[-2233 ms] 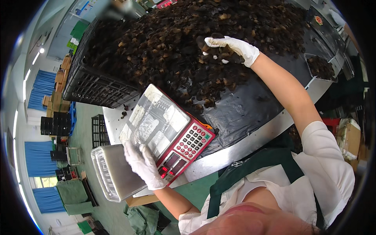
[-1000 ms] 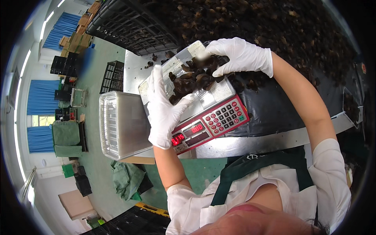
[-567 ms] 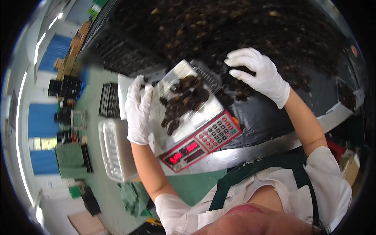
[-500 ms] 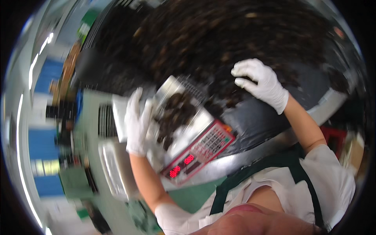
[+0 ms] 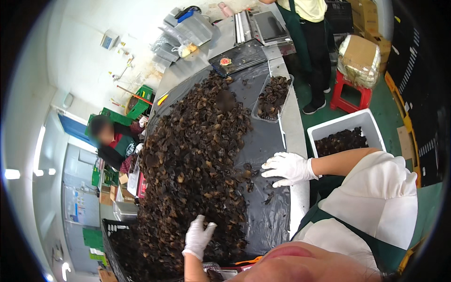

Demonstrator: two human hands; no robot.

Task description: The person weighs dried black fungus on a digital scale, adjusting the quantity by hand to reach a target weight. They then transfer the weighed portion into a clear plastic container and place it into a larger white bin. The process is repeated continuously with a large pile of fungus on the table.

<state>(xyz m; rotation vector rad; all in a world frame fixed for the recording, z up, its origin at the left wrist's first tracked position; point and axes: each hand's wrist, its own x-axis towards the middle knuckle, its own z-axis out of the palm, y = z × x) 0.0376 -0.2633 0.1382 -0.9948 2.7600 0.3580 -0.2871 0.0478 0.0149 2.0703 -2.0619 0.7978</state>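
Observation:
A broad heap of dark brown wood ear mushrooms [image 5: 188,155] covers much of a table laid with black plastic sheeting [image 5: 268,221]. My left hand [image 5: 198,237], in a white glove, is at the heap's near part with its fingers apart and nothing held. Whether its fingertips touch the mushrooms I cannot tell. Farther right, my white-gloved right hand [image 5: 289,169] spreads its fingers low over the sheeting, close to a few loose pieces. It holds nothing. A clear plastic tray [image 5: 257,114] of mushrooms stands beyond it by the table's right edge.
A co-worker [image 5: 115,145] is across the heap at left; another person [image 5: 305,47] stands at the far right. A white bin [image 5: 347,118] with mushrooms and a red stool [image 5: 350,96] bearing a wrapped bundle are right of the table. A black crate [image 5: 112,242] is at lower left.
My view has swung round, bringing the whole table into sight. My left hand, earlier beside a mushroom tray on a scale, is now at the heap. Both hands stay open.

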